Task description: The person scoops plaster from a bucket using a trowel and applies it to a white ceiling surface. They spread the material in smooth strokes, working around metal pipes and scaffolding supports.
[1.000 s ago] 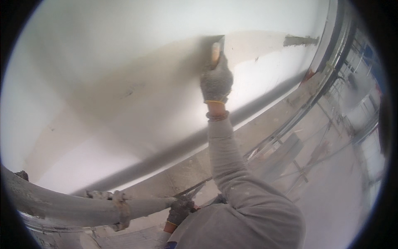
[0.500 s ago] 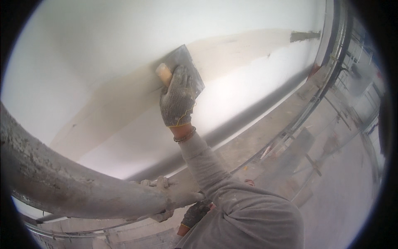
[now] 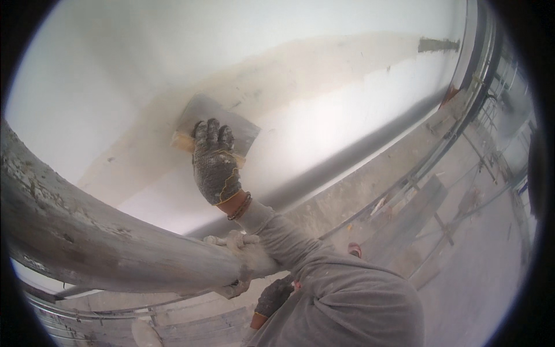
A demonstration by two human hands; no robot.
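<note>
Over the back of the trowel (image 3: 238,128), gloved fingers (image 3: 213,132) lie side by side, bent slightly. Right hand (image 3: 217,170) is closed about the wooden handle (image 3: 184,142), one end of which pokes out past the glove on the worker's left; thumb hidden from me. Trowel itself sits against the pale wall (image 3: 115,69), on the lower part of a beige band (image 3: 324,63). Blade looks near flat; whether its whole face touches, I can't tell.

Just below the trowel: yellow-trimmed cuff, braided wristband (image 3: 241,207), then a dusty grey sleeve (image 3: 347,283). Well below it, the left hand (image 3: 274,296), dark glove, half behind that sleeve; can't tell if its fingers hold anything.

Band runs both ways from the trowel: down-left, with a small dark fleck (image 3: 111,159); up-right to a rough grey-green strip (image 3: 437,44), far from the blade. Below and left of the trowel, a thick crusted pipe (image 3: 127,248) cuts across, a clamp (image 3: 234,240) near its end. Below and right, a long dusty ledge (image 3: 370,168).

My reading: smoothing step, beige coat being thinned along the band. Spread looks well along; strip seems uncoated. Next stroke calls for even pressure, blade edge slightly lifted, feathering the band's margin. Pipe leaves little elbow room beneath the trowel; a knock could gouge the coat.
</note>
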